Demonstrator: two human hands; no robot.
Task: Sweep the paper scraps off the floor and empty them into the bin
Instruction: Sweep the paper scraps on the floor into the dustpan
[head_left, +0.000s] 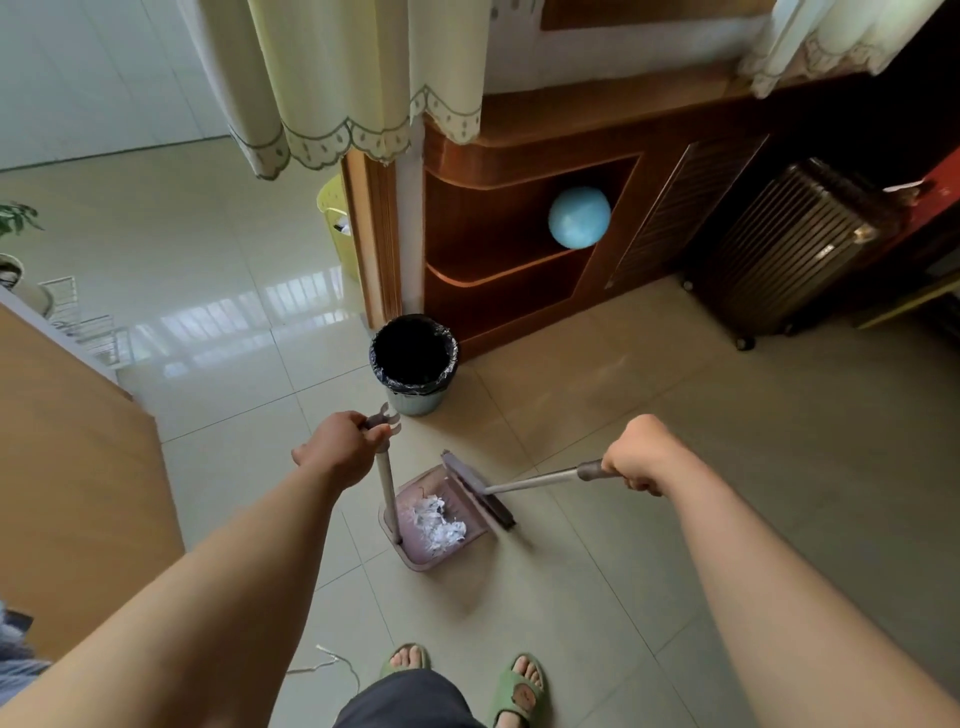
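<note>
A pink dustpan (415, 557) rests on the tiled floor with a heap of white paper scraps (439, 522) inside it. My left hand (340, 449) grips the top of the dustpan's upright handle (387, 483). My right hand (641, 457) is closed on the broom handle (540, 480); the broom head (478, 488) lies along the dustpan's open right edge. A pale blue bin (415, 400) lined with a black bag stands just beyond the dustpan, its mouth open.
A wooden cabinet (519, 322) with a blue ball (579, 217) on its shelf stands behind the bin. A brown suitcase (789, 249) is at the right, a wooden table (67, 467) at the left. A white cord (332, 662) lies near my green slippers (519, 691).
</note>
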